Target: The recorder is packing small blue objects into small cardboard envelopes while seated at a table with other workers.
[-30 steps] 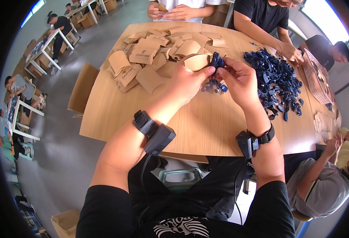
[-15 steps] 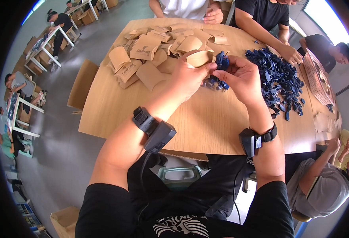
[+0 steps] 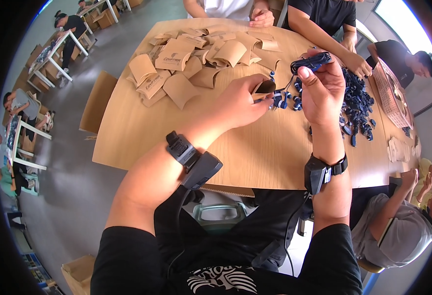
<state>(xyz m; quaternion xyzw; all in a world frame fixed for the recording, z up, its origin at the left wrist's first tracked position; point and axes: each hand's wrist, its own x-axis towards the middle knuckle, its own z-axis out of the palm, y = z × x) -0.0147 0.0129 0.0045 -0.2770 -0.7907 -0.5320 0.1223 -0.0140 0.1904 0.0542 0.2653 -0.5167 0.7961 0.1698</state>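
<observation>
My left hand (image 3: 240, 101) is closed around a small brown cardboard pillow box (image 3: 265, 90), whose dark open end faces right. My right hand (image 3: 326, 91), raised to the right of it, pinches a looped bundle of dark blue cord (image 3: 311, 62) between thumb and fingers. A thin strand hangs from the bundle toward the box. Several small blue-and-white pieces (image 3: 282, 101) lie on the table just beyond and between the hands. Behind my left hand spreads a heap of brown pillow boxes (image 3: 181, 86).
Dark blue pieces (image 3: 358, 103) are heaped on the wooden table (image 3: 142, 132) at right, where another person's hand (image 3: 358, 65) rests. A pink basket (image 3: 392, 96) stands beyond. Another person's hand (image 3: 261, 18) is at the far edge. A cardboard carton (image 3: 98, 101) is at the left.
My right hand has moved up and right with the cord bundle, away from the box. My left hand has shifted slightly right and down, and the box's open end now shows toward the right.
</observation>
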